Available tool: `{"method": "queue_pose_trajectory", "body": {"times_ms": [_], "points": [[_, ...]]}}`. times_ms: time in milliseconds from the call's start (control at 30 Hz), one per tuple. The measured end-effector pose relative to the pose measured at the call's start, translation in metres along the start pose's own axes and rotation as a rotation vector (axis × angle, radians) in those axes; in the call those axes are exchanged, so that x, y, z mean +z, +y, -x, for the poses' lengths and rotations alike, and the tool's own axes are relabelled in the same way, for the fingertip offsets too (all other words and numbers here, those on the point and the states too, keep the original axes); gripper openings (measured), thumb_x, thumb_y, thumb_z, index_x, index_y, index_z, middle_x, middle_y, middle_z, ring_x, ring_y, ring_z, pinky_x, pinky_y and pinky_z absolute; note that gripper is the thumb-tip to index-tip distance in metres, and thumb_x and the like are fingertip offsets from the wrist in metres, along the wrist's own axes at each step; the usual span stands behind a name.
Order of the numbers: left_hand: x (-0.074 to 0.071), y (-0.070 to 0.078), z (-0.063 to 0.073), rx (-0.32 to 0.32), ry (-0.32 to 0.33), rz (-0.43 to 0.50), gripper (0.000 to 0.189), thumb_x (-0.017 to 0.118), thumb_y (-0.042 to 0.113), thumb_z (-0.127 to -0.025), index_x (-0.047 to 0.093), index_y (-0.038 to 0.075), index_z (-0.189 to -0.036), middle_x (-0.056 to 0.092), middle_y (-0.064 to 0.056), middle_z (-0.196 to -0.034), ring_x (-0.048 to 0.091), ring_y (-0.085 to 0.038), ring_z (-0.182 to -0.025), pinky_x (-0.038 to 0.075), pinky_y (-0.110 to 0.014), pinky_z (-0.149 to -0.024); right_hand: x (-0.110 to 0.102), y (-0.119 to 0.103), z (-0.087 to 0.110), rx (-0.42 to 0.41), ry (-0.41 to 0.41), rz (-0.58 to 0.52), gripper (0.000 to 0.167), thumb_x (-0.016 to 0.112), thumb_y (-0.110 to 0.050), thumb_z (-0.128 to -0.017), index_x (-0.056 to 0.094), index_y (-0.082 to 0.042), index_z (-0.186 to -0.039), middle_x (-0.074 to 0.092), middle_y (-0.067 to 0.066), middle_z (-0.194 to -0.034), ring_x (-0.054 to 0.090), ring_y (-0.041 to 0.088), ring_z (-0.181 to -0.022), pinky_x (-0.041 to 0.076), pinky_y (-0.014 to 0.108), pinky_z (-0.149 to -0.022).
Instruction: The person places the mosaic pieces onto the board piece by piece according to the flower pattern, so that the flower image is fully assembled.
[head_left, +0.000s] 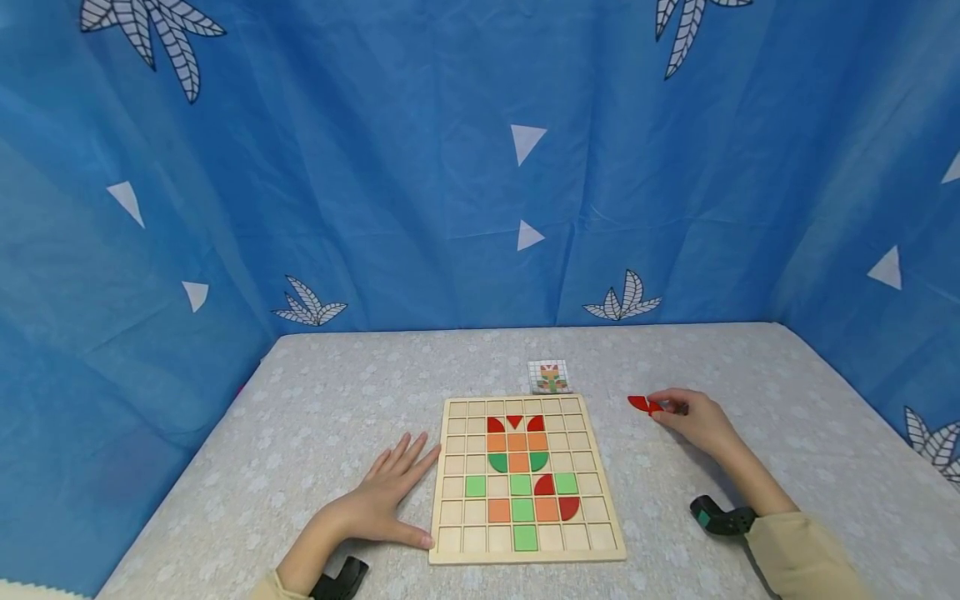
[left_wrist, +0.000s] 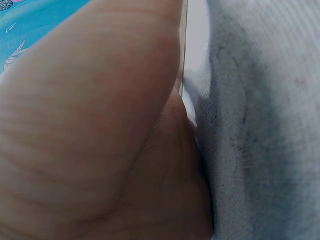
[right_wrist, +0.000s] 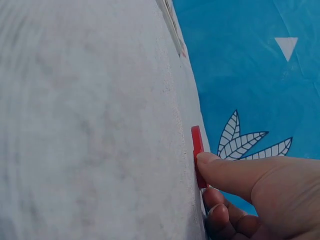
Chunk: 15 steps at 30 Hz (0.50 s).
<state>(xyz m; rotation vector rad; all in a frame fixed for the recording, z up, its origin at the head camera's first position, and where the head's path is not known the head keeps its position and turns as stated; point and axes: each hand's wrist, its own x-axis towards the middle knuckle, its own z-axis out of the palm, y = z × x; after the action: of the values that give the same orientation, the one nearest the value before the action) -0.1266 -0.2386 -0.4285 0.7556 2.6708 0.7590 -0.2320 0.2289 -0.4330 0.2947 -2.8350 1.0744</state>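
Note:
A square wooden grid board (head_left: 525, 557) lies on the table, with red, orange and green pieces set in its cells. My left hand (head_left: 386, 498) rests spread on the cloth at the board's left side, its thumb tip at the lower left corner and its index finger near the left edge. Right of the board, my right hand (head_left: 697, 421) pinches a red quarter-circle piece (head_left: 655, 407). Another red piece (head_left: 637, 402) shows just left of those fingertips. In the right wrist view the thumb lies against red piece edges (right_wrist: 197, 137), low over the cloth.
A small pattern card (head_left: 549, 377) lies behind the board's far edge, printed with a coloured flower figure on a grid. A pale patterned cloth (head_left: 360, 375) covers the table. Blue curtains (head_left: 420, 167) hang behind it and at both sides.

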Motion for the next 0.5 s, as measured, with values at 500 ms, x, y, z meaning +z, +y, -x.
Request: {"method": "queue_pose_trajectory", "body": {"times_ms": [500], "points": [[0.0027, -0.0031, -0.0008, 0.007, 0.014, -0.013, 0.113, 0.074, 0.061, -0.068, 0.017, 0.011, -0.151, 0.003, -0.018, -0.154, -0.006, -0.038, -0.138, -0.001, -0.060, -0.104, 0.0005, 0.0006, 0.0010, -0.030, 0.032, -0.006, 0.019, 0.072, -0.002, -0.081, 0.063, 0.000, -0.098, 0.061, 0.007, -0.081, 0.053, 0.022, -0.070, 0.042, 0.035, -0.059]]}}
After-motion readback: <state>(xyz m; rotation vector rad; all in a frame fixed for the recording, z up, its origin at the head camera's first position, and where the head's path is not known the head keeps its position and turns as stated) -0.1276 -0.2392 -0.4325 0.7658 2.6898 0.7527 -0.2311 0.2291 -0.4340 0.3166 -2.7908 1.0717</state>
